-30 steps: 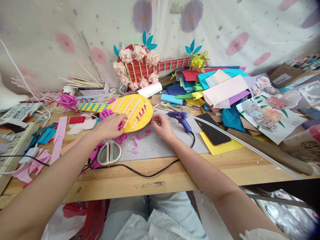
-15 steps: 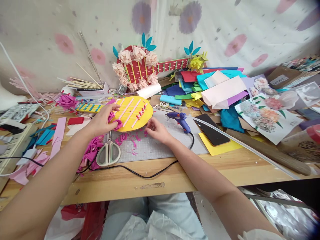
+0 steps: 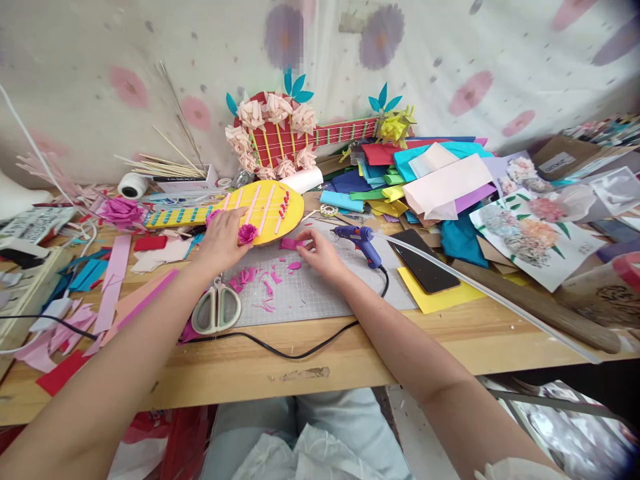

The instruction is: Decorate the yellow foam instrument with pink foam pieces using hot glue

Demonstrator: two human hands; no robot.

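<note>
— What has changed since a moment ago?

— The yellow paper guitar has been pushed farther back on the table, and the magenta paper flower is now seated on its lower edge, pressed by the fingers of the left hand. The gluing seems all but done.

— And the right hand?

— A small pink paper scrap is pinched on the grey cutting mat, just beside the blue glue gun.

— How is the guitar looking?

— Flat, with pink strips as strings and a teal-banded neck.

yellow paper guitar, flat, magenta rose attached
</note>
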